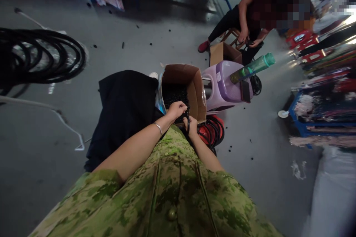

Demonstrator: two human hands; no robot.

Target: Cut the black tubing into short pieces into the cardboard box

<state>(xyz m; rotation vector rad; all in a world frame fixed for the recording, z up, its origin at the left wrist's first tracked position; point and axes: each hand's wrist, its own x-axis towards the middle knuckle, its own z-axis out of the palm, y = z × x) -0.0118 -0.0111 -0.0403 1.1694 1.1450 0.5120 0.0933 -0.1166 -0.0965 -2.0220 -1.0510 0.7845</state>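
Observation:
An open cardboard box (197,98) stands in front of my lap, with many small black pieces (174,94) inside. My left hand (177,110) is over the box's near side, its thumb and fingertips pinched together; whatever they hold is too small to make out. Close beside it, at the near right corner, my right hand (191,126) is closed around a thin black cord-like strip (188,120). The strip's upper end reaches up by my left fingertips. A dark cloth (125,107) is spread left of the box.
Right of the box is a purple plastic stool (219,81) bearing a green bottle (257,66) and a phone (245,92). Black coils (213,131) lie in something red below it. Larger black coils (55,53) are at left. Another person (243,37) works by a second box (218,53).

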